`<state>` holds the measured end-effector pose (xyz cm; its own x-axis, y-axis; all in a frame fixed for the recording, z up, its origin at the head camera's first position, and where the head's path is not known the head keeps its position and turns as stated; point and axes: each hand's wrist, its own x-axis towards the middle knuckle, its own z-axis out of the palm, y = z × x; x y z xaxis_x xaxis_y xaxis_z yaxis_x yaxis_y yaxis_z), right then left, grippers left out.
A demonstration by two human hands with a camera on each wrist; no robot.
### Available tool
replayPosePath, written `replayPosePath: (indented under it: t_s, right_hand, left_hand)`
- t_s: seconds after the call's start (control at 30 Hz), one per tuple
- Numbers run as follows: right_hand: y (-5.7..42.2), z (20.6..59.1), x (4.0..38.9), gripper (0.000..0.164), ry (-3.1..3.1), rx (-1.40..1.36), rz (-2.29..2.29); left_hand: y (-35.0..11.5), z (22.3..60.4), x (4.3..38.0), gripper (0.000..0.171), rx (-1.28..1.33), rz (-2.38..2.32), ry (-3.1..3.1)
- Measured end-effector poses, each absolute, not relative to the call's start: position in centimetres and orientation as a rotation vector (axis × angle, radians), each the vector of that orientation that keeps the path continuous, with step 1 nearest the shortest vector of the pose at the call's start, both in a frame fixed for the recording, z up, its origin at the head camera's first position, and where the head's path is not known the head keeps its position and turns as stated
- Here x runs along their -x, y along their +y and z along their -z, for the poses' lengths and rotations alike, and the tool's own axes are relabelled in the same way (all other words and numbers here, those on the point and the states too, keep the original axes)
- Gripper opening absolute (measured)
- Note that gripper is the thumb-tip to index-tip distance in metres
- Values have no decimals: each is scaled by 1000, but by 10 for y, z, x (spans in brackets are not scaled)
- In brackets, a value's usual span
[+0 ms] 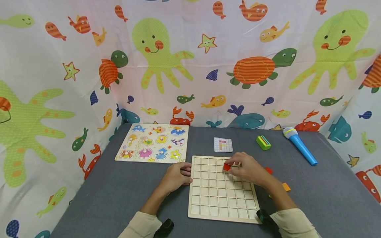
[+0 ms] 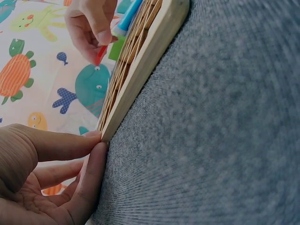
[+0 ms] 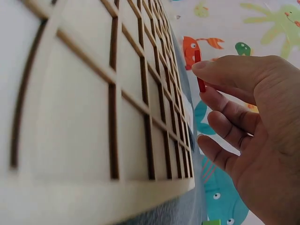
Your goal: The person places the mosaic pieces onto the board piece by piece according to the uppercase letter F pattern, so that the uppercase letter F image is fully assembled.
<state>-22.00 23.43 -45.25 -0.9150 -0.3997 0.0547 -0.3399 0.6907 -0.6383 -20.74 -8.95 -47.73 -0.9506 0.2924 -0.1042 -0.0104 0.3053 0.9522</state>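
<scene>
A wooden grid board with square recesses lies on the grey table in front of me. My left hand holds its left edge; the left wrist view shows thumb and forefinger pinching the rim. Over the board's upper part, my right hand pinches a small red square tile between thumb and forefinger. The right wrist view shows this thin red tile edge-on, raised off the grid, with the other fingers loosely bent.
A picture puzzle board of sea animals lies at the back left. Behind the grid are a patterned card, a green block with stripes and a blue toy microphone. Red and orange pieces lie beside the right forearm.
</scene>
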Motion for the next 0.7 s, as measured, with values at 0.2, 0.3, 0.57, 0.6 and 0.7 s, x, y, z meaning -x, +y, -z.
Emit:
replayPosePath:
  t_s: [0.2,0.3,0.57,0.6,0.7]
  right_hand:
    - [225,453,225,28,2782,659,1019]
    - [219,453,227,28,2770,669,1010]
    - [209,454,234,27,2743,714,1024]
    - [208,454,235,27,2743,714,1018]
    - [204,455,237,28,2743,719,1007]
  left_hand:
    - [-89,477,207,59,-254,-1688,2318]
    - [-89,477,207,59,-251,-1689,2317]
    - [-90,478,207,59,-258,-1702,2312]
    - [-90,478,207,59,-258,-1703,2312]
    - [-90,479,207,59,-254,-1702,2316]
